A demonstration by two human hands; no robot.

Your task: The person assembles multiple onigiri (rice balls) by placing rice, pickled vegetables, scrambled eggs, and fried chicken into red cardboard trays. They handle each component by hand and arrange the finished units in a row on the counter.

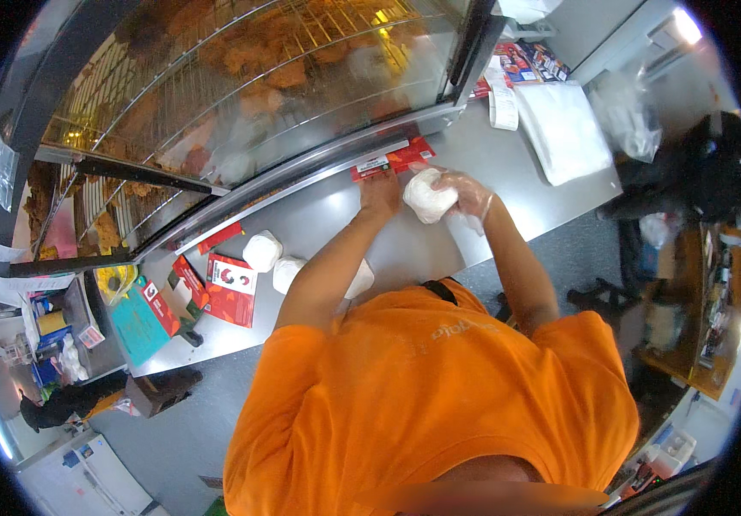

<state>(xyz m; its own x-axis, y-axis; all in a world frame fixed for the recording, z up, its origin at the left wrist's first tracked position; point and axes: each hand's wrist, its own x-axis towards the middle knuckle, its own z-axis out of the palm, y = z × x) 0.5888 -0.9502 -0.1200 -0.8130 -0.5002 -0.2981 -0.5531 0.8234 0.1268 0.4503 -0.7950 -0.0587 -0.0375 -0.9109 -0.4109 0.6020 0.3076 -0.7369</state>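
My right hand (467, 197), in a clear plastic glove, has its fingers round a white wrapped bundle (428, 197) above the steel counter (327, 211). Beside it, my bare left hand (379, 191) grips a flat red packet with a white label (411, 156) near the foot of the glass case; its fingertips are partly hidden. Left of my left forearm sit two more white bundles (261, 251), and another bundle (361, 280) shows between that forearm and my body. Several red printed packets (233, 310) lie at the counter's left end.
A glass display case (250, 112) with browned food on wire racks runs along the counter's far side. A stack of white bags (560, 129) and a paper strip (503, 105) lie at right. A teal board (137, 331) rests at the left end.
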